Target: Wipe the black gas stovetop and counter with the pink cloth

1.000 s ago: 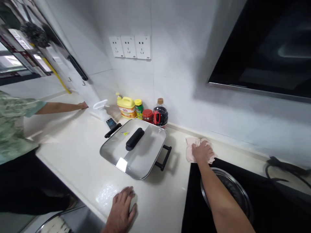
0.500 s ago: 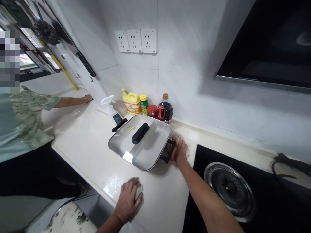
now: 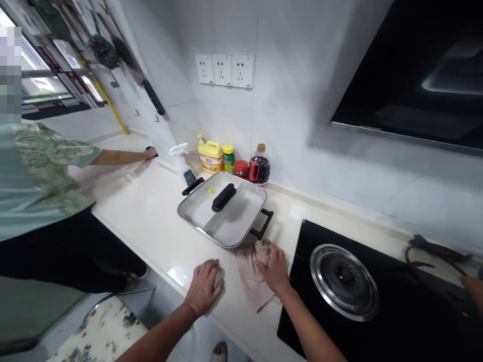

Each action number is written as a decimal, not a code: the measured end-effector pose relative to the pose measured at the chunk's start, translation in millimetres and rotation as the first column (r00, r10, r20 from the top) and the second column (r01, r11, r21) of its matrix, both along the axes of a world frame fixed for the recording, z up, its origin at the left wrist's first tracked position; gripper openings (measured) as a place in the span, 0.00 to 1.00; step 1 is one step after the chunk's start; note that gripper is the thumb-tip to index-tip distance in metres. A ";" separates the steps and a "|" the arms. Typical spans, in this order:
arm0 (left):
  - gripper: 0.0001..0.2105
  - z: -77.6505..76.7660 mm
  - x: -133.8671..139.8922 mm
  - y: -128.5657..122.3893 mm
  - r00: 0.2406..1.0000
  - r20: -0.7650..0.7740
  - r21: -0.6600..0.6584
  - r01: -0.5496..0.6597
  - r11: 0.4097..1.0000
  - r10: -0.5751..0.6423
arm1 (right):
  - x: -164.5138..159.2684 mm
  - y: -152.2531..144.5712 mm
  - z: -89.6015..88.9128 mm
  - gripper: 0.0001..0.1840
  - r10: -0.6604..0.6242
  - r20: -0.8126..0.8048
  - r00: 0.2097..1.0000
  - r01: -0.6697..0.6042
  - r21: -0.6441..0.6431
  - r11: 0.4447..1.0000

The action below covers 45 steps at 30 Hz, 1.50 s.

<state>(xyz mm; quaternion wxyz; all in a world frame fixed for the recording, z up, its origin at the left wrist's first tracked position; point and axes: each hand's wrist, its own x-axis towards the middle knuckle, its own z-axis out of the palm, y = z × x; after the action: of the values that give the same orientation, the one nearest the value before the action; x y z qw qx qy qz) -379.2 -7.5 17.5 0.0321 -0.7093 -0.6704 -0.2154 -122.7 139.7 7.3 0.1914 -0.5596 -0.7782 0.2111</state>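
My right hand grips a crumpled pinkish cloth and presses it on the white counter, left of the black stove. Part of the cloth trails flat toward the counter's front edge. My left hand rests on the counter near that edge, fingers spread, holding nothing. Just beyond both hands stands a square pan with a glass lid. The lid has a black handle, and one black side handle of the pan points toward the cloth.
Behind the pan stand a spray bottle, a yellow detergent jug, a green bottle, a red-lidded jar and a dark sauce bottle. A stove burner lies right. Another person's arm reaches along the left counter.
My right hand has come nearer with the cloth, from beside the pan's handle to the counter in front of it. My left hand stays on the counter.
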 end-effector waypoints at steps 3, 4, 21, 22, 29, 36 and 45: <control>0.11 -0.6 1.2 0.0 1.000 0.020 -0.011 0.005 1.000 -0.005 | 2.0 13.8 5.5 0.44 -0.120 0.019 0.993 0.121 -0.042 0.992; 0.11 -0.7 1.6 -0.1 1.000 0.024 -0.015 0.006 1.000 -0.006 | 0.6 17.5 8.2 0.46 -0.133 0.040 0.990 0.136 -0.065 0.989; 0.12 0.3 6.4 -0.5 0.997 0.076 -0.080 0.004 0.997 0.002 | 89.9 110.7 127.0 0.29 -0.104 -0.170 0.980 0.130 0.146 0.981; 0.12 0.5 6.5 -0.5 0.997 0.078 -0.078 0.006 0.997 0.000 | 90.7 111.2 130.5 0.28 -0.083 -0.139 0.987 0.112 0.214 0.970; 0.12 -1.3 5.9 0.2 0.998 0.060 -0.092 0.002 0.996 0.003 | 45.6 5.0 64.0 0.24 0.174 0.257 0.951 -0.190 0.037 0.981; 0.13 -0.8 5.9 -0.4 0.998 0.061 -0.107 0.001 0.994 0.006 | 40.7 -46.5 66.1 0.16 0.416 0.201 0.887 -0.390 -0.158 0.907; 0.13 -3.2 4.9 -0.6 1.000 0.021 -0.056 0.012 0.998 -0.011 | 24.5 -55.5 38.6 0.53 0.521 0.311 0.795 -0.474 -0.218 0.853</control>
<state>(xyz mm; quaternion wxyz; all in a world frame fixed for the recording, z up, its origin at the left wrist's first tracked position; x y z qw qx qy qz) -374.2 -8.1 14.3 0.0040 -0.7115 -0.6724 -0.2041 -98.2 84.2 45.9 -0.0526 -0.3751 -0.9040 0.1982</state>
